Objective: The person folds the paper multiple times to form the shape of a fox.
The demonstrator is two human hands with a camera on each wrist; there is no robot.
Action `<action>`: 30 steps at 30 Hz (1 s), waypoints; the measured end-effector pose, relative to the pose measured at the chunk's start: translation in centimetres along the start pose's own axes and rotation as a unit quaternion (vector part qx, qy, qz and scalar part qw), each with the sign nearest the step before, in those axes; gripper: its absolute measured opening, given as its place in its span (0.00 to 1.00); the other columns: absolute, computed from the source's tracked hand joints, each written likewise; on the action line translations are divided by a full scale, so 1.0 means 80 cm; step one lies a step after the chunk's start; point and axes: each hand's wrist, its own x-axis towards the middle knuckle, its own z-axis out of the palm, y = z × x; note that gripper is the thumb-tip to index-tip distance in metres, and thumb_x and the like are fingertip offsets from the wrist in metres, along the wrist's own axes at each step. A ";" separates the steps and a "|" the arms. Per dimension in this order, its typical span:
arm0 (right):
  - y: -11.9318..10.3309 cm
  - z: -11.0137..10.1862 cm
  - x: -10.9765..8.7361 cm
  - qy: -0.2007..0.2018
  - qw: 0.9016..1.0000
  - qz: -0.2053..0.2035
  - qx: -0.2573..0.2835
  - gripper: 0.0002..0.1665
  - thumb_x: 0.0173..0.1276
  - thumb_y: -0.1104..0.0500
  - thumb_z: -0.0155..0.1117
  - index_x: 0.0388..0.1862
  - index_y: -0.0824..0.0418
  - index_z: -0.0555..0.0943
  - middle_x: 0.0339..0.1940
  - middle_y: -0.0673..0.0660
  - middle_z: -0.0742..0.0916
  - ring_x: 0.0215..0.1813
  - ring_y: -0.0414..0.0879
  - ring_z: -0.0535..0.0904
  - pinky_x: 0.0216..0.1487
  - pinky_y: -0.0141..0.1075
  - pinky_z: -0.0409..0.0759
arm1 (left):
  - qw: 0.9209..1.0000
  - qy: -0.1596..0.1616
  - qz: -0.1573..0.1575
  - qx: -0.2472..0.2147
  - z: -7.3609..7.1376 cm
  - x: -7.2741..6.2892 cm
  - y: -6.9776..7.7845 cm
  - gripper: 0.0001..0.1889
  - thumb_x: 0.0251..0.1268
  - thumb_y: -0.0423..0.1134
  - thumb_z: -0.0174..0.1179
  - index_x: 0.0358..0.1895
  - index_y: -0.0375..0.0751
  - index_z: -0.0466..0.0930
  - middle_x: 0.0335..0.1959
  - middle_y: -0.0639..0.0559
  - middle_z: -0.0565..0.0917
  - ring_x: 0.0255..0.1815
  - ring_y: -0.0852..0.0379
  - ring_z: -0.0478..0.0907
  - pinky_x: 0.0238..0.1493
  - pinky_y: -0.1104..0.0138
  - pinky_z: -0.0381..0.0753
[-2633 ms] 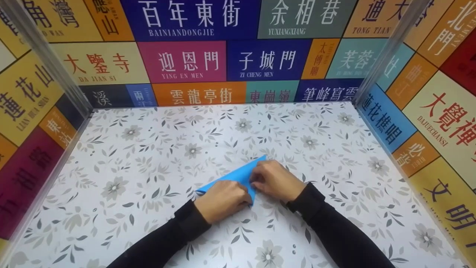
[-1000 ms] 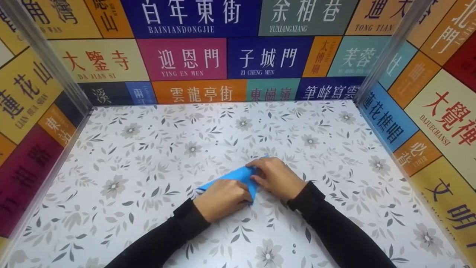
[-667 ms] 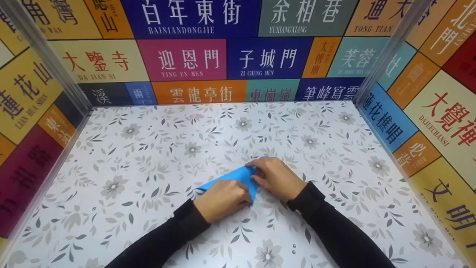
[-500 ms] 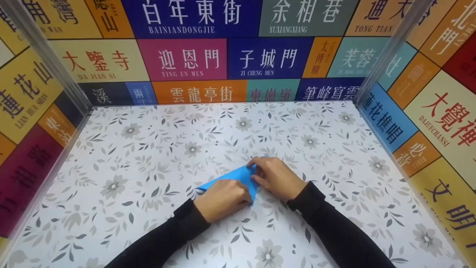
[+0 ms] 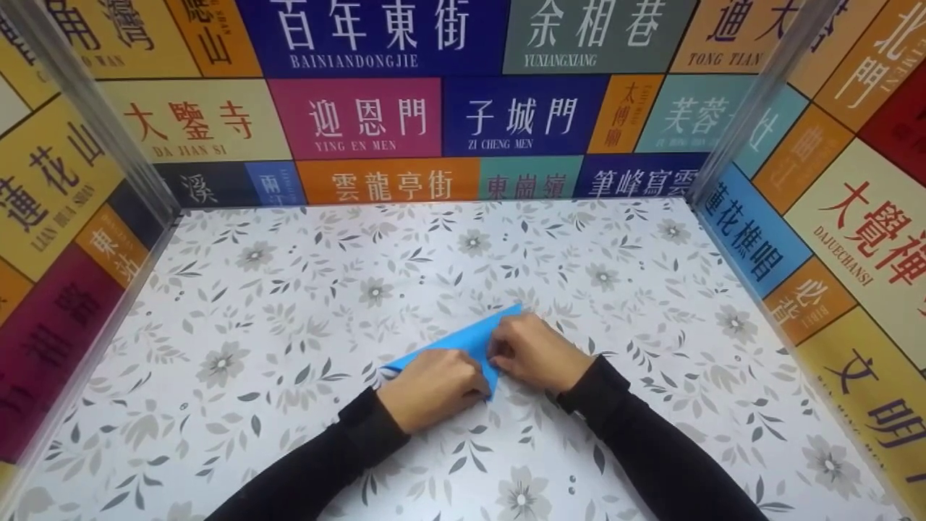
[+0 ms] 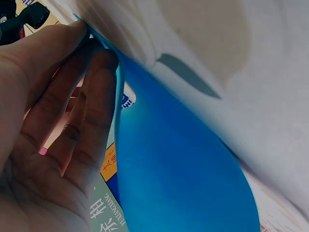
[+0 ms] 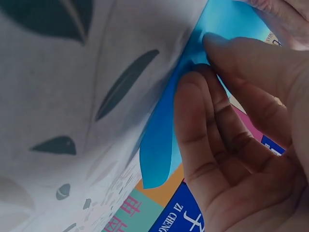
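Note:
A folded sheet of blue paper (image 5: 452,345) lies slantwise on the patterned table, with one pointed corner at the far right and one near the person. My left hand (image 5: 435,387) pinches its near corner; in the left wrist view the thumb and fingertips meet at the edge of the blue paper (image 6: 174,159), which bulges slightly. Curled fingers of my right hand (image 5: 539,352) are at the paper's right edge. Up close, the right hand (image 7: 241,130) has thumb and fingertips against the blue paper (image 7: 159,145). The layers under the hands are hidden.
White table (image 5: 311,268) printed with grey flowers and leaves. Colourful panels with Chinese characters form the back wall (image 5: 354,116) and both side walls, with clear strips at the corners. Both forearms wear black sleeves (image 5: 651,449).
My right hand's fingers have drawn back from the paper's far edge toward me, uncovering its far right corner. The left hand and the paper have stayed nearly where they were.

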 end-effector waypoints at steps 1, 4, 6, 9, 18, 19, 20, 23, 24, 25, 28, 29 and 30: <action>0.000 0.000 0.000 -0.003 1.000 0.002 -0.001 0.07 0.67 0.68 0.85 0.36 0.58 0.94 0.35 0.53 0.94 0.42 0.48 0.88 0.50 0.45 0.89 | 1.000 -0.002 -0.001 -0.001 0.000 0.000 0.000 0.06 0.72 0.37 0.80 0.41 0.57 0.99 0.39 0.59 0.97 0.43 0.59 0.93 0.50 0.64 0.95; 0.000 -0.002 -0.001 -0.011 1.000 0.007 0.004 0.06 0.67 0.68 0.85 0.35 0.58 0.95 0.33 0.52 0.93 0.40 0.46 0.87 0.47 0.40 0.89 | 1.000 -0.008 -0.003 -0.004 -0.001 0.001 0.000 0.06 0.73 0.37 0.80 0.42 0.57 1.00 0.40 0.59 0.97 0.43 0.58 0.94 0.51 0.63 0.95; 0.001 -0.002 0.000 -0.012 1.000 0.002 0.011 0.07 0.66 0.68 0.85 0.33 0.58 0.95 0.31 0.51 0.93 0.37 0.45 0.86 0.43 0.37 0.87 | 1.000 -0.013 -0.002 -0.002 -0.001 0.001 0.000 0.05 0.73 0.38 0.81 0.42 0.57 1.00 0.40 0.60 0.97 0.44 0.59 0.93 0.51 0.63 0.94; 0.003 -0.002 0.001 -0.012 1.000 -0.001 0.021 0.08 0.66 0.69 0.86 0.32 0.57 0.96 0.30 0.50 0.94 0.36 0.44 0.86 0.42 0.35 0.85 | 1.000 -0.015 0.000 -0.002 0.000 0.001 0.000 0.05 0.73 0.39 0.81 0.42 0.57 1.00 0.39 0.59 0.96 0.42 0.59 0.93 0.49 0.63 0.94; 0.005 -0.001 0.002 -0.013 0.999 0.016 0.028 0.07 0.66 0.67 0.87 0.32 0.56 0.96 0.31 0.50 0.95 0.37 0.42 0.87 0.43 0.35 0.88 | 1.000 -0.014 -0.004 -0.019 -0.001 0.000 -0.003 0.05 0.74 0.37 0.80 0.42 0.56 0.99 0.42 0.59 0.97 0.47 0.58 0.95 0.53 0.63 0.95; 0.005 -0.001 0.002 -0.013 0.999 0.016 0.028 0.08 0.66 0.67 0.87 0.32 0.56 0.96 0.30 0.49 0.95 0.36 0.42 0.87 0.43 0.35 0.88 | 1.000 -0.013 -0.007 -0.022 -0.002 -0.001 -0.004 0.05 0.73 0.37 0.80 0.42 0.56 0.99 0.43 0.59 0.98 0.48 0.58 0.95 0.53 0.63 0.95; 0.005 -0.001 0.002 -0.013 0.999 0.018 0.029 0.08 0.66 0.68 0.87 0.32 0.56 0.96 0.30 0.49 0.95 0.36 0.42 0.87 0.43 0.35 0.87 | 1.000 -0.010 -0.011 -0.024 -0.002 -0.002 -0.005 0.05 0.73 0.37 0.80 0.42 0.55 0.99 0.44 0.59 0.98 0.48 0.58 0.95 0.53 0.63 0.95; 0.005 -0.001 0.003 -0.011 0.999 0.018 0.031 0.08 0.65 0.68 0.86 0.31 0.56 0.96 0.30 0.50 0.95 0.37 0.42 0.87 0.43 0.36 0.87 | 0.999 -0.004 -0.024 -0.021 -0.004 -0.004 -0.008 0.04 0.73 0.39 0.81 0.42 0.55 1.00 0.43 0.58 0.97 0.47 0.57 0.95 0.50 0.62 0.96; 0.005 0.000 0.002 -0.010 0.999 0.016 0.032 0.08 0.65 0.68 0.86 0.31 0.57 0.96 0.30 0.50 0.95 0.37 0.42 0.87 0.43 0.37 0.87 | 0.999 -0.002 -0.030 -0.019 -0.004 -0.004 -0.009 0.04 0.73 0.39 0.81 0.42 0.55 1.00 0.43 0.57 0.97 0.46 0.56 0.95 0.49 0.62 0.96; 0.005 0.000 0.002 -0.009 0.999 0.016 0.033 0.08 0.65 0.69 0.86 0.31 0.57 0.96 0.30 0.50 0.95 0.37 0.43 0.87 0.44 0.37 0.88 | 0.999 -0.001 -0.035 -0.015 -0.004 -0.004 -0.009 0.03 0.73 0.39 0.80 0.42 0.56 1.00 0.42 0.57 0.97 0.45 0.56 0.95 0.48 0.62 0.96; 0.006 0.000 0.002 -0.011 0.999 0.020 0.037 0.08 0.65 0.68 0.86 0.31 0.57 0.96 0.30 0.50 0.95 0.37 0.43 0.88 0.45 0.38 0.88 | 0.999 0.003 -0.044 -0.009 -0.004 -0.002 -0.011 0.03 0.74 0.40 0.81 0.42 0.55 1.00 0.40 0.56 0.96 0.42 0.55 0.95 0.46 0.61 0.97; 0.006 0.000 0.002 -0.012 0.999 0.022 0.038 0.08 0.65 0.68 0.86 0.32 0.57 0.96 0.30 0.50 0.95 0.37 0.43 0.88 0.45 0.37 0.88 | 0.999 0.004 -0.047 -0.010 -0.003 -0.002 -0.011 0.03 0.73 0.40 0.81 0.42 0.55 1.00 0.40 0.56 0.96 0.42 0.54 0.95 0.46 0.61 0.97; 0.006 0.000 0.002 -0.014 0.999 0.024 0.039 0.07 0.66 0.68 0.86 0.32 0.57 0.96 0.31 0.50 0.95 0.38 0.43 0.88 0.45 0.37 0.88 | 0.999 0.004 -0.051 -0.011 -0.003 -0.001 -0.011 0.02 0.73 0.40 0.81 0.41 0.55 1.00 0.39 0.56 0.96 0.41 0.54 0.95 0.46 0.61 0.97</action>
